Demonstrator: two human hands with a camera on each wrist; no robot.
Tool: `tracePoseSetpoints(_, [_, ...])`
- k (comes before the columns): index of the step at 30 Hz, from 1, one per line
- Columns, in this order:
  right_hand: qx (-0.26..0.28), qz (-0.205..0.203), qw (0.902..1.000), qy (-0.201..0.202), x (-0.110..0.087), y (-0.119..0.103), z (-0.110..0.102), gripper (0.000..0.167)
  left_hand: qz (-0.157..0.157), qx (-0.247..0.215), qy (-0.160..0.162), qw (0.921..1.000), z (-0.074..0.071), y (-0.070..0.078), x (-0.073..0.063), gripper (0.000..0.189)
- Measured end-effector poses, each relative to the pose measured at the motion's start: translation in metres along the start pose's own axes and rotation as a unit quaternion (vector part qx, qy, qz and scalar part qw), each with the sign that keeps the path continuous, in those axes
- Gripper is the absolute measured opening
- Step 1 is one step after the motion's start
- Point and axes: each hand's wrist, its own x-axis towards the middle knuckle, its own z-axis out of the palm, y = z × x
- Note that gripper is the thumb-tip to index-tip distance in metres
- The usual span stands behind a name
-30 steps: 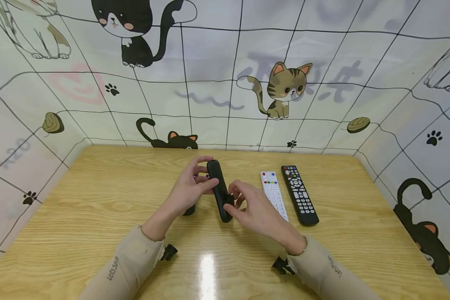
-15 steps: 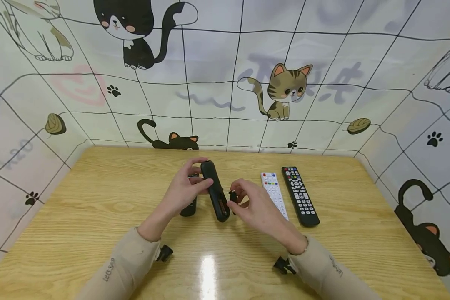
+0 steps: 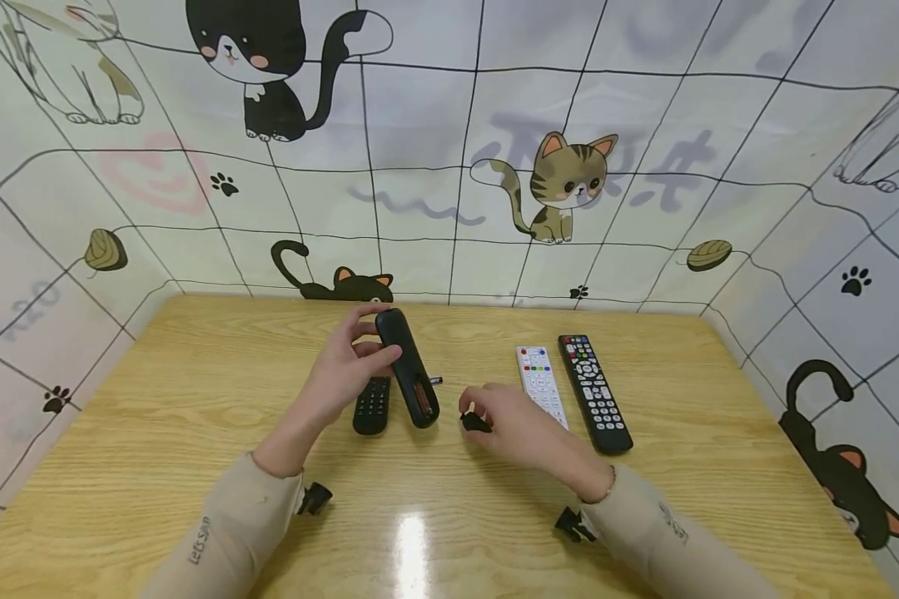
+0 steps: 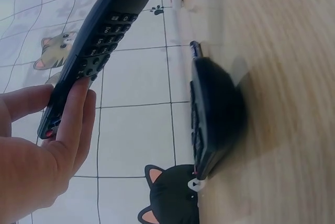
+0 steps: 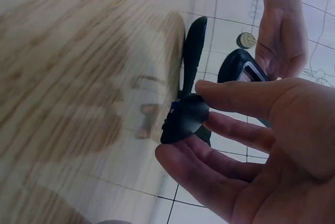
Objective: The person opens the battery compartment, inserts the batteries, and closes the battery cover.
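Observation:
My left hand (image 3: 342, 366) grips a black remote control (image 3: 399, 353) at its far end, back side up and tilted above the table. Near its lower end the battery compartment (image 3: 423, 398) lies uncovered, with something reddish-brown inside. In the left wrist view the keypad of this held remote (image 4: 102, 35) shows. My right hand (image 3: 520, 428) pinches a small black battery cover (image 5: 186, 119) between thumb and fingers, low over the table and apart from the remote. Between the hands, a small battery (image 3: 437, 380) rests on the table, just right of the held remote.
A second black remote (image 3: 370, 409) lies keys up beneath my left hand. Right of my right hand are a white remote (image 3: 541, 383) and a longer black remote (image 3: 595, 395), side by side. A cat-print backdrop (image 3: 427, 191) rises behind the wooden table (image 3: 157, 433).
The battery cover has come off the remote and moved away, lower, in my right hand. My left hand has shifted left with the remote, bringing the battery and more of the second remote into sight.

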Motion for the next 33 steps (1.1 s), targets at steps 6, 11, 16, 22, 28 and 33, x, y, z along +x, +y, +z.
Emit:
tracePoseSetpoints(6, [-0.043,0.013,0.9983,-0.037,0.001,-0.003,0.005,0.025,0.009,-0.008,0.007,0.9999,-0.003,0.003,0.000,0.064])
tracePoseSetpoints(11, [-0.062,0.029,0.9956,-0.064,0.004,-0.007,0.008,0.026,0.011,-0.009,0.014,0.9998,-0.006,0.005,0.000,0.064])
tracePoseSetpoints(16, [-0.071,0.044,0.9931,-0.082,0.007,-0.008,0.010,0.027,0.018,0.000,0.021,0.9996,-0.010,0.006,0.001,0.064])
tracePoseSetpoints(22, [-0.069,0.048,0.9928,-0.086,0.012,-0.007,0.006,0.029,0.027,0.011,0.028,0.9992,-0.016,0.007,0.003,0.064])
tracePoseSetpoints(28, [-0.093,0.014,0.9948,-0.040,0.027,-0.013,-0.002,0.026,0.025,0.030,0.030,0.9988,-0.021,0.008,0.004,0.064])
tracePoseSetpoints(33, [-0.104,-0.009,0.9936,-0.044,0.046,-0.020,-0.006,0.022,0.024,0.043,0.033,0.9983,-0.024,0.006,0.005,0.063])
